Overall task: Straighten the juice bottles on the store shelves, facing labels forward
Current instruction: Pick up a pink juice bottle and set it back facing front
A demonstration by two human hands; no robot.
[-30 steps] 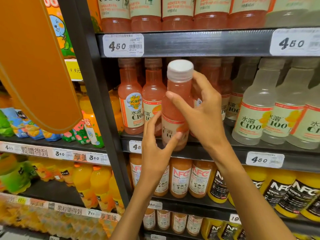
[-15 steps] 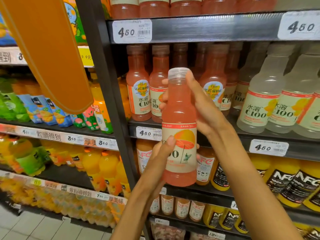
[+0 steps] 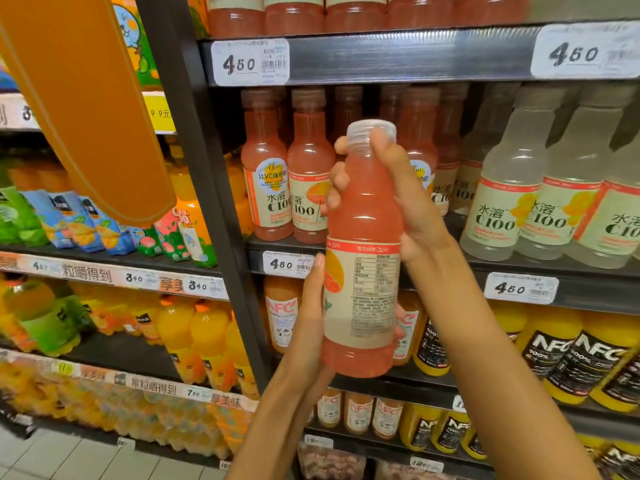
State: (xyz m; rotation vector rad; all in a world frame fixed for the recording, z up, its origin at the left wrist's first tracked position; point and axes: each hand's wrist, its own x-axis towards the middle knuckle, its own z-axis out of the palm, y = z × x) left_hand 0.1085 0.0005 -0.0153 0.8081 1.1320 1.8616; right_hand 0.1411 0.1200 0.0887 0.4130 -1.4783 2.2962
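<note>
hands (image 3: pixel 391 202): two, bare | forearms: bare, no sleeves visible

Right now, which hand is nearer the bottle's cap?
Right. The right hand grips the pink bottle at its neck, thumb touching the cap; the left hand holds the labelled lower half.

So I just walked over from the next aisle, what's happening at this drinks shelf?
A person is holding one pink juice bottle out in front of the shelf. The right hand grips its neck and shoulder; the left hand holds the lower body. Its label's nutrition panel faces the camera, and it is not back in the row yet.
</note>
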